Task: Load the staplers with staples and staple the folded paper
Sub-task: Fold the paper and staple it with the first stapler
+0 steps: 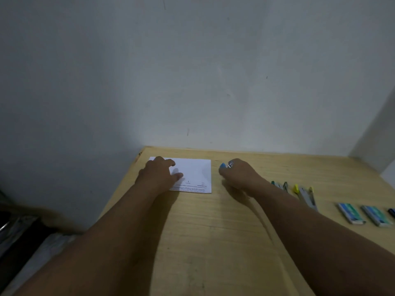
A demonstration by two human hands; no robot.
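Note:
A folded white paper [195, 175] with a few printed lines lies near the table's far left corner. My left hand [159, 175] rests on its left part, fingers loosely bent. Just right of the paper, my right hand [239, 175] grips a small blue stapler [225, 165]; only its blue tip and a metal part show past my fingers. A green stapler [280, 185] and a yellow stapler [304, 194] lie opened flat to the right of my right forearm. Two blue-green staple boxes [350, 213] [376, 215] sit farther right.
The wooden table [213, 242] stands against a white wall, with its left edge beside a dark drop to the floor. A dark object [392, 212] is cut off at the right frame edge.

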